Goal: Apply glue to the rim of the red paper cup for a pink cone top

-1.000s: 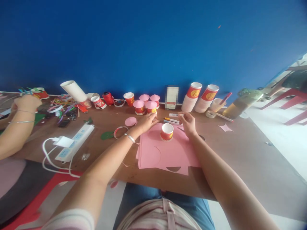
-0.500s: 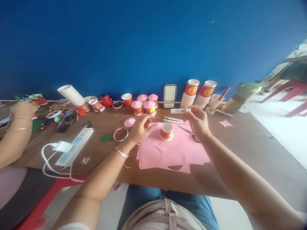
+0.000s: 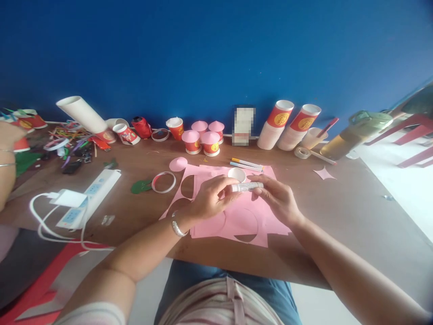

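Observation:
Over the pink paper, my left hand (image 3: 212, 197) and my right hand (image 3: 278, 198) hold a printed white tube, which looks like a glue stick (image 3: 248, 186), level between their fingertips. The left fingers pinch one end, and the right fingers close on the other. Just behind it a red paper cup (image 3: 237, 174) shows only its pale round end; my fingers cover the rest. Beneath my hands lie pink paper sheets (image 3: 233, 228) with round cut-outs. Two markers (image 3: 246, 165) rest at their far edge. The scissors are hidden.
Several red cups with pink cone tops (image 3: 211, 144) stand near the blue wall. Stacked cups (image 3: 276, 126) and a jug of amber liquid (image 3: 355, 135) are at right. A power strip (image 3: 89, 198), tape roll (image 3: 163, 182) and another person's arm (image 3: 6, 167) are at left.
My right hand has brought the glue stick down and closer to me. My left hand has moved right and taken its other end. The view has shifted, and my hands now cover the scissors.

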A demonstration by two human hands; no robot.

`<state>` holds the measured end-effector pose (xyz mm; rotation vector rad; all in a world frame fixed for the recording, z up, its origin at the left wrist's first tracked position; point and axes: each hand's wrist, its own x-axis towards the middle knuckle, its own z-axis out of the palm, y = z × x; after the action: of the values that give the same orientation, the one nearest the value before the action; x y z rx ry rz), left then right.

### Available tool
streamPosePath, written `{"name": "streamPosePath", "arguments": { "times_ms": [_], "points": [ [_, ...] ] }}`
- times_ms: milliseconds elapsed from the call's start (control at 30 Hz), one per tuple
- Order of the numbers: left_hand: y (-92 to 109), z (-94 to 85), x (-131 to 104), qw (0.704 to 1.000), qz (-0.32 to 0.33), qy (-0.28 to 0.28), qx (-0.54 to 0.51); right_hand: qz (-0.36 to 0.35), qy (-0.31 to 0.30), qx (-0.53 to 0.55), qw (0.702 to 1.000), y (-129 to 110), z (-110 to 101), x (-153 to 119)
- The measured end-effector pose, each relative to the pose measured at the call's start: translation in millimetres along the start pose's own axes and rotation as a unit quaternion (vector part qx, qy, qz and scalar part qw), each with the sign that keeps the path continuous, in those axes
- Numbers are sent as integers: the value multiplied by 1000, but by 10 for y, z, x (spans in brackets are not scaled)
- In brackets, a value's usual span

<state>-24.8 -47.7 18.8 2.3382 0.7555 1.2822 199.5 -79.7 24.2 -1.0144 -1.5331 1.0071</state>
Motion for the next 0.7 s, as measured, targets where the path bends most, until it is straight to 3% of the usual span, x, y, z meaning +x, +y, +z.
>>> {"name": "streamPosePath", "arguments": {
  "times_ms": [200,333,533,700],
  "points": [
    [-11,61,-71,999,-15,-5,-47,1,17,36,999,154,39,-109],
    [-7,94,-93,997,-37,-18,-66,25,-9,56,998,142,14,-164],
    [26,88,-78,999,-3,-12,-48,57,-52,54,996,84,29,-149],
    [32,75,-62,999,10,13,-44,16,-6,64,998,154,45,-143]
  ]
}}
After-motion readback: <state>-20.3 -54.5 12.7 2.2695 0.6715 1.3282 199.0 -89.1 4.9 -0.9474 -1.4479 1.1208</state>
